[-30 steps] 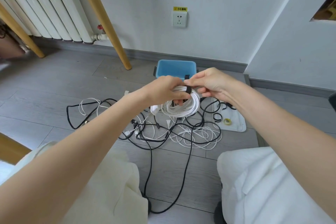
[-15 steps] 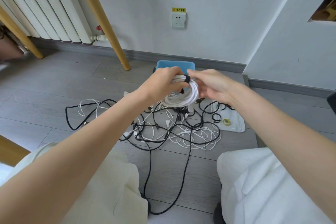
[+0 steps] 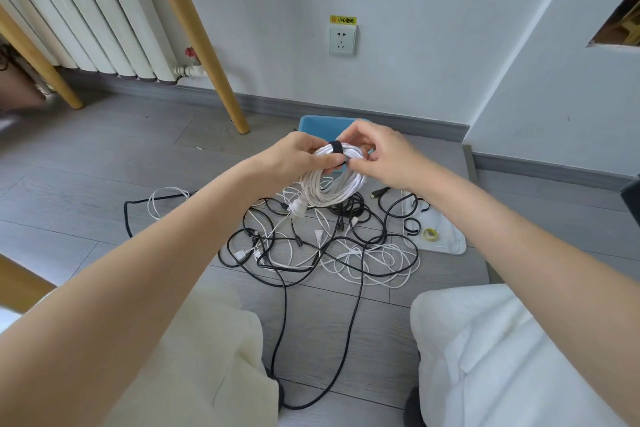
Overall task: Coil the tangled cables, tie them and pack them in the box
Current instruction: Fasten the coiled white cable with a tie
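Both hands hold a coiled white cable in the air above the floor, in the middle of the scene. The left hand grips the top of the coil with curled fingers, on its left side. The right hand pinches the coil on its right side, fingers bent around the strands. A black strap is wrapped around the top of the coil, between the two hands. The white plug of this cable hangs below the coil at the left.

Just behind the hands, on the far side near the wall, stands the blue box, partly hidden. On the grey floor below lies a tangle of black and white cables. To the right of it lies a white lid with a yellow tape roll and black ties on it.
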